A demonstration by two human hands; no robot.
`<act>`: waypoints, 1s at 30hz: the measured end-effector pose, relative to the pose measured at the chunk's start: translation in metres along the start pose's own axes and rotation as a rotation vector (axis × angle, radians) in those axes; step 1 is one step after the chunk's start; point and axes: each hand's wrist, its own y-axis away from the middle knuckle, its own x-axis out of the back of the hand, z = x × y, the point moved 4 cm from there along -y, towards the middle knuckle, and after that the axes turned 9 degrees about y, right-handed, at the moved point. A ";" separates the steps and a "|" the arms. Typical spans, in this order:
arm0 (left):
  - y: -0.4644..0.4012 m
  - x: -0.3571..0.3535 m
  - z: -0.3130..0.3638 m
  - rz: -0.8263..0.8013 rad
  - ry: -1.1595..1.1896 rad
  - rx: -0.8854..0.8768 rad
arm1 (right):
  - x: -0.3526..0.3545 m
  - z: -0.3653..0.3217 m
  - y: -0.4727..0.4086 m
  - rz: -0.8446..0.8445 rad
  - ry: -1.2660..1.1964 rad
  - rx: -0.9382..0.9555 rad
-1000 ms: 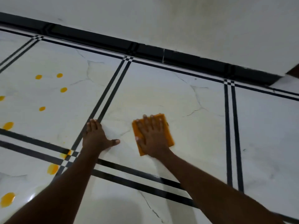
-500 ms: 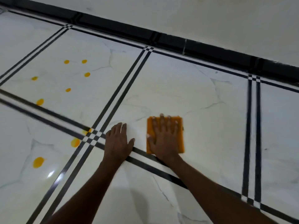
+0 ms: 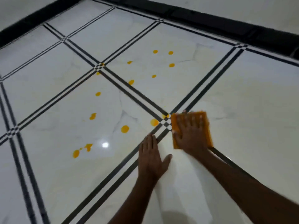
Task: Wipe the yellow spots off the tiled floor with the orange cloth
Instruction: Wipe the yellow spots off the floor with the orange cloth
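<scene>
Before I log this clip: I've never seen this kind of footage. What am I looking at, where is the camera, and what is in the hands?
No machine here: a person works with bare hands, and one wide-angle camera worn on the head looks forward and down at them. That is why two forearms reach in from the bottom edge. The surface is a white tiled floor with black double lines between tiles and a black skirting along the wall. Many yellow spots lie scattered on the tiles to the left. The right hand presses flat on an orange cloth, which sits beside a line crossing, next to the nearest spots. The left hand lies flat on the floor, holding nothing, apparently as support.
</scene>
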 end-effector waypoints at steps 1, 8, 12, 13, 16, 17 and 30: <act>0.000 0.001 -0.004 -0.001 0.008 0.026 | -0.003 0.008 -0.019 -0.020 0.004 -0.051; 0.015 0.017 -0.038 -0.070 0.013 0.046 | 0.008 -0.056 -0.007 0.016 -0.033 -0.087; 0.018 0.021 -0.052 -0.156 -0.016 0.010 | 0.004 -0.075 -0.070 -0.042 -0.025 0.156; 0.017 0.024 -0.054 -0.179 -0.033 -0.004 | 0.002 -0.059 -0.078 -0.044 -0.025 0.062; 0.010 0.030 -0.053 -0.222 -0.085 -0.043 | 0.007 -0.007 -0.044 0.011 -0.038 -0.312; 0.009 0.031 -0.051 -0.230 -0.094 -0.042 | 0.010 -0.007 -0.023 0.016 -0.049 -0.369; 0.007 0.031 -0.044 -0.314 -0.186 0.020 | 0.002 -0.031 -0.057 -0.002 -0.067 -0.112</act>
